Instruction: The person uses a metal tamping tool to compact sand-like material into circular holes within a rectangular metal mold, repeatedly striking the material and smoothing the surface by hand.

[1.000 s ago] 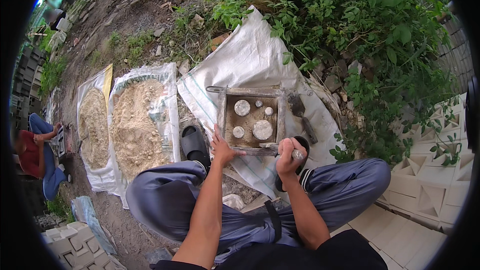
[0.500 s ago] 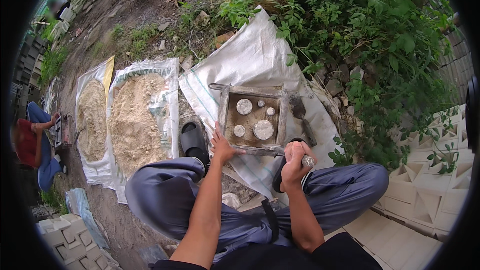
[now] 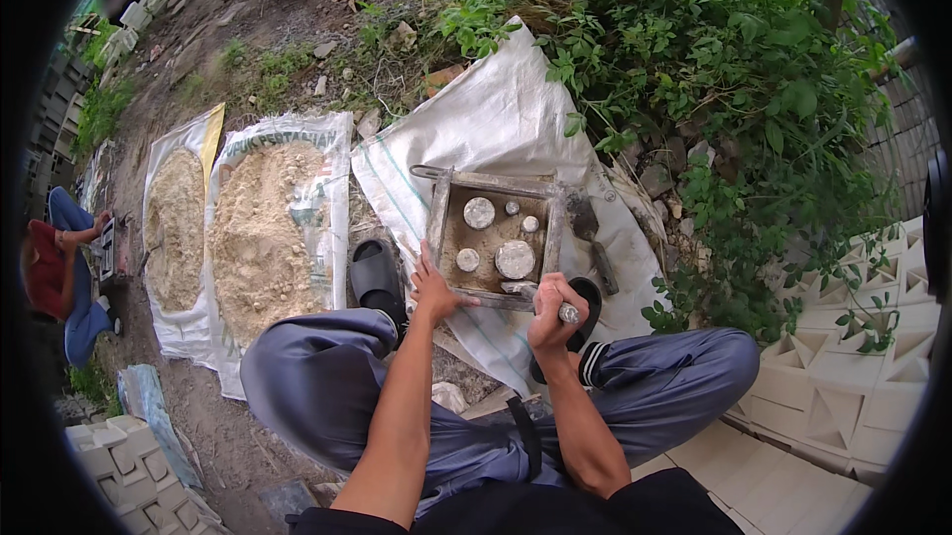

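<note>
A square wooden mould frame (image 3: 434, 228) sits on a white woven sack (image 3: 496, 89) in front of me. Packed sandy material (image 3: 496, 228) fills it, with several pale round discs of different sizes on top, the largest disc (image 3: 515, 259) near the right side. My left hand (image 3: 432, 289) lies spread across the frame's near left corner, thumb along the near rim. At the near right corner, my right hand (image 3: 552, 311) is wrapped around a short hand tool with a thick pale handle (image 3: 568, 314). The tool's grey end reaches over the near rim; its exact kind is unclear.
A dark trowel (image 3: 593, 237) lies right of the frame. Left are two opened sacks of pale powder (image 3: 263, 228) (image 3: 178, 228) and a black sandal (image 3: 376, 275). Leafy plants (image 3: 714, 89) and stacked pale blocks (image 3: 843, 366) stand right. Another person (image 3: 50, 272) sits far left.
My right hand has moved left and slightly up with the tool, bringing its end over the near rim toward the largest disc. My left hand stays on the corner; the view shifts slightly.
</note>
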A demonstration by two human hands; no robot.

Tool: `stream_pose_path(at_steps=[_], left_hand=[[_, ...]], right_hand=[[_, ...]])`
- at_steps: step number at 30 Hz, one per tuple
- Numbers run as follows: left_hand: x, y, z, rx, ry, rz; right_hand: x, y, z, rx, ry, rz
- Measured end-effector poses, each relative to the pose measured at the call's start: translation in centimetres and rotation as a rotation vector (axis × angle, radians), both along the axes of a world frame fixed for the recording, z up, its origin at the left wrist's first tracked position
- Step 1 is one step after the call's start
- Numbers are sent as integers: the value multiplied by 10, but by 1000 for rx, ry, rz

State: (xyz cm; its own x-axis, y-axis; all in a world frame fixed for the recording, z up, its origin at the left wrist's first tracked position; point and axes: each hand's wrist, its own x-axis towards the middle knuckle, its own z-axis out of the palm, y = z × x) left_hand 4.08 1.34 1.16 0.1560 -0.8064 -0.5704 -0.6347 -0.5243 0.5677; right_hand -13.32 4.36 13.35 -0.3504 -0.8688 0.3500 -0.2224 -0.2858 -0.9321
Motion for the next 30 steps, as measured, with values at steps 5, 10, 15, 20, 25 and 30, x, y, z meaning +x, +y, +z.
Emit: stream_pose_path(at_steps=[5, 10, 15, 20, 25, 30], left_hand=[[-5, -4, 9, 49, 30, -3], [-3, -3, 6, 80, 18, 7], [-2, -1, -2, 36, -9, -16], [5, 1, -11, 16, 2, -19], [0, -2, -6, 32, -18, -23], [2, 1, -8, 33, -13, -12]], right_hand=[[0, 4, 11, -18, -66, -63], [-10, -20, -1, 218, -123, 171], [-22, -42, 6, 298, -466, 316], [-14, -35, 36, 321, -251, 333], [-27, -19, 32, 219, -462, 243], [-29, -14, 53, 220, -491, 223]])
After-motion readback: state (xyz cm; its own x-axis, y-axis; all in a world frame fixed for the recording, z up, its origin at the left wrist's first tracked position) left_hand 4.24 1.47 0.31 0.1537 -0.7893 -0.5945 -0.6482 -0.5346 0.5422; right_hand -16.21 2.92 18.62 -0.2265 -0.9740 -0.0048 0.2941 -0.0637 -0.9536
